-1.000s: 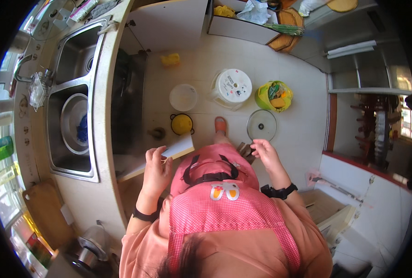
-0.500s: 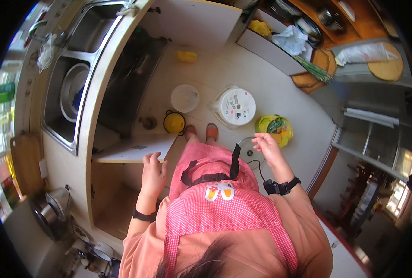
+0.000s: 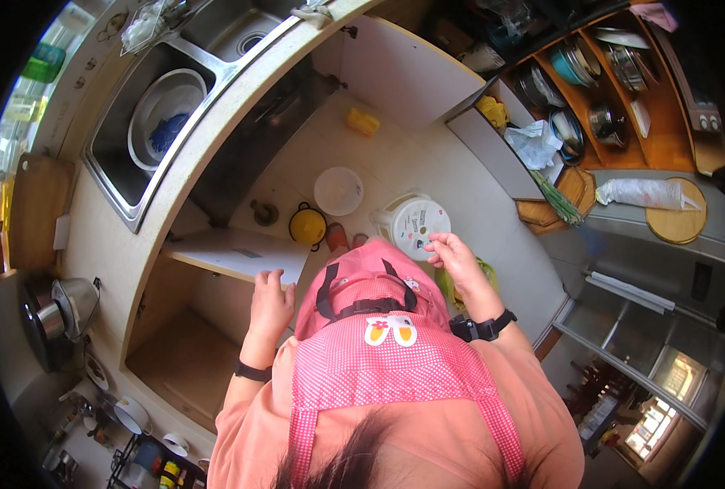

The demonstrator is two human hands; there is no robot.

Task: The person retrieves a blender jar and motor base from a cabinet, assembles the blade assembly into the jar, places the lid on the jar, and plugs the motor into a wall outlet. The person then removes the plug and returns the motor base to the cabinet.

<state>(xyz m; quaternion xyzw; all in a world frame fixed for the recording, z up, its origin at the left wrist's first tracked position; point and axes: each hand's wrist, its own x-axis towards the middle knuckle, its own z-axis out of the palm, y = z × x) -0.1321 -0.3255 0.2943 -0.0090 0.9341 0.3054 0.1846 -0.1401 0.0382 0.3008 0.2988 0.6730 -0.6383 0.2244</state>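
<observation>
My left hand (image 3: 273,306) is raised beside the edge of an open white cabinet door (image 3: 244,254), fingers stretched out and holding nothing. Whether it touches the door I cannot tell. My right hand (image 3: 458,262) hovers over the floor, its fingers loosely apart with nothing in them. From above it overlaps the near rim of a white round stool (image 3: 419,220). A yellow-green basket (image 3: 488,281) is partly hidden behind that hand and forearm. Between my hands hangs a pink checked apron (image 3: 362,359) with black straps.
On the floor stand a yellow two-handled pot (image 3: 307,226), a white round basin (image 3: 338,191) and a yellow package (image 3: 362,122). To the left, a double sink (image 3: 146,175) holds a metal bowl (image 3: 144,122). Wooden shelves (image 3: 647,106) with pots stand at the far right.
The view has swung, bringing more of the shelves and the open cabinet into sight. My right hand now overlaps the stool and hides part of the basket; both hands stay empty.
</observation>
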